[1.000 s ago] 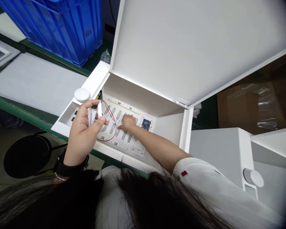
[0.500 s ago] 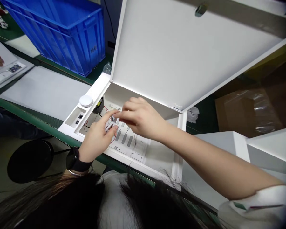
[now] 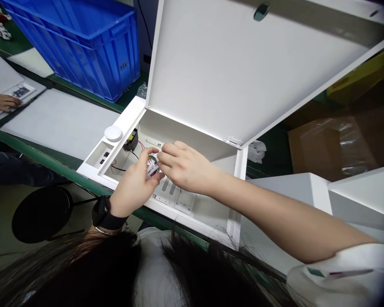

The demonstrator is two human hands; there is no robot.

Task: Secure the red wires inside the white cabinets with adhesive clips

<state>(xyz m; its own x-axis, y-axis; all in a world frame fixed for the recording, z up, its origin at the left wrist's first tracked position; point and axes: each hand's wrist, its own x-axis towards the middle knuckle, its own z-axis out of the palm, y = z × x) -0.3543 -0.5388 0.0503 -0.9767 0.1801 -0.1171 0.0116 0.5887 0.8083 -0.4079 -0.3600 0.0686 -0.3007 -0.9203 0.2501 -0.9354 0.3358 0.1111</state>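
Note:
Over the open white metal box [image 3: 208,221], my left hand [image 3: 131,187] pinches a small white part with thin wires [image 3: 152,166] between thumb and forefinger. My right hand [image 3: 187,168] meets it from the right, fingers curled together at the wires; what they grip is hidden. Beneath both hands lies a slotted white mounting plate [image 3: 183,205], partly covered. A black block with a yellow label [image 3: 131,140] sits inside at the left wall, with red and black wires running from it. On the box's left ledge rests a round white disc [image 3: 113,133] beside two black sockets [image 3: 104,157].
The box's white door [image 3: 252,76] stands raised behind my hands. A blue crate [image 3: 92,55] is at the back left, near a co-worker's hand [image 3: 3,102] on a white panel. Cardboard [image 3: 316,149] and another white box [image 3: 284,196] are at right. A black stool [image 3: 41,215] stands lower left.
Both hands have shifted slightly right and down, and my right fingers have curled in closer. The small white part has turned. The co-worker's hand has moved toward me across the panel.

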